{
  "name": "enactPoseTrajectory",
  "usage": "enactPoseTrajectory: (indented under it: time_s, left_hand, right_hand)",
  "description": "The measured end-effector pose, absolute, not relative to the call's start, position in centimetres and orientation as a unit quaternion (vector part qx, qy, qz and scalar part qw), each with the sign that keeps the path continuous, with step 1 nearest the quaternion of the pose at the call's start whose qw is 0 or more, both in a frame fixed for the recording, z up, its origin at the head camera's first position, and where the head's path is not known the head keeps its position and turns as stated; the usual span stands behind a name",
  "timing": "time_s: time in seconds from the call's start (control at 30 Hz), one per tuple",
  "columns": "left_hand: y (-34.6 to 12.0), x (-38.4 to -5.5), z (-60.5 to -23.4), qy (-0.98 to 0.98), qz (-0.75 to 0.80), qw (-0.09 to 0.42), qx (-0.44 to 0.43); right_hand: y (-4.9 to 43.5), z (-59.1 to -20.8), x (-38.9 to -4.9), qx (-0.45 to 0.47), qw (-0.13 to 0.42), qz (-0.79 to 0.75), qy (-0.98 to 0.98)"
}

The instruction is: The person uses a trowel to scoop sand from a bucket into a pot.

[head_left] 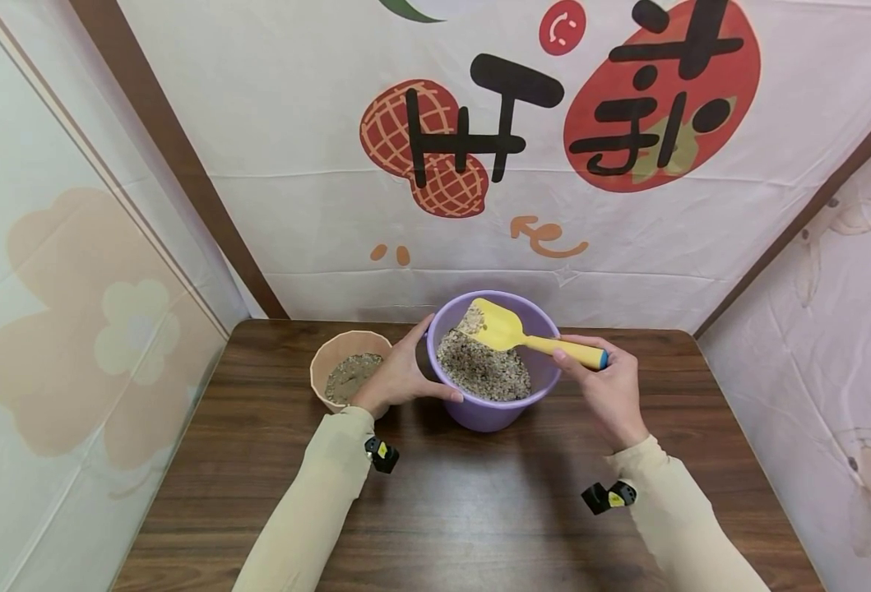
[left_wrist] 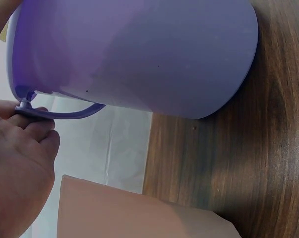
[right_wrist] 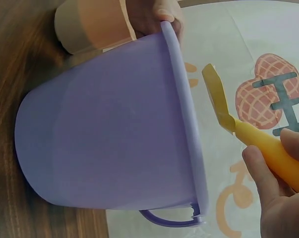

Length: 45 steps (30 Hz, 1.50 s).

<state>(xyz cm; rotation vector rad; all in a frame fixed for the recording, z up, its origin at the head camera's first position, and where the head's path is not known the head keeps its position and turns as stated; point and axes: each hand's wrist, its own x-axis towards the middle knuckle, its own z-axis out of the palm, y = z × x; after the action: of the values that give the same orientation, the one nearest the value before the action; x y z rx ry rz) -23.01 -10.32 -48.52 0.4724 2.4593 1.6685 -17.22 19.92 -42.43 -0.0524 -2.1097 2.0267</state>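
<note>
A purple bucket (head_left: 488, 417) stands upright on the table, with coarse grey-brown gravel (head_left: 483, 367) inside. My left hand (head_left: 404, 374) holds its left side, thumb along the near rim; in the left wrist view, curled fingers (left_wrist: 40, 126) lie at the bucket's handle (left_wrist: 72, 115). Over the bucket's mouth is a yellow toy shovel (head_left: 500, 327), some paler grains on its blade. My right hand (head_left: 607, 390) grips the shovel's blue-ended handle. The right wrist view shows the shovel blade (right_wrist: 216, 94) raised above the bucket's rim (right_wrist: 186, 114), apart from it.
Left of the bucket, partly behind my left hand, stands a peach-coloured pot (head_left: 320, 362) holding fine grey-brown grit (head_left: 349, 376). Both containers are near the back edge of the brown wooden table (head_left: 479, 510). A printed cloth (head_left: 294, 205) hangs directly behind.
</note>
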Motion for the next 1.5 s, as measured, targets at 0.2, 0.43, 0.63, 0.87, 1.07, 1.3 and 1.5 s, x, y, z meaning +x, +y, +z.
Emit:
enactPoseTrajectory:
  time_s: [0.2,0.43,0.63,0.87,1.07,1.3,1.5]
  left_hand:
    - [-10.3,-23.0,-48.6,0.816,0.552,0.069,0.156]
    - [-10.3,-23.1,-48.7,0.816,0.552,0.068,0.157]
    - [-10.3,-23.1,-48.7,0.816,0.552,0.068,0.156]
    - [-10.3,-23.0,-48.6,0.813,0.556,0.068,0.160]
    - [-10.3,-23.1,-48.7,0.814,0.555,0.070,0.157]
    - [-10.3,-23.1,-48.7,0.816,0.553,0.068,0.157]
    - [-10.3,-23.1,-48.7,0.813,0.556,0.064,0.161]
  right_hand:
    - [20.1,-42.2,-17.1,-0.017,0.114,0.686,-0.718]
    - [20.1,-41.9,-17.1,-0.012,0.115,0.704,-0.701]
    - [20.2,-41.6,-17.0,-0.005,0.113,0.719,-0.686]
    - [20.3,-41.2,-16.8,-0.002,0.109,0.738,-0.666]
    - [20.4,-41.1,-16.7,-0.001,0.115,0.740,-0.663]
    - [20.6,-41.2,-16.3,-0.004,0.108,0.739,-0.665]
    - [20.6,-41.4,-16.0,-0.006,0.103,0.733,-0.673]
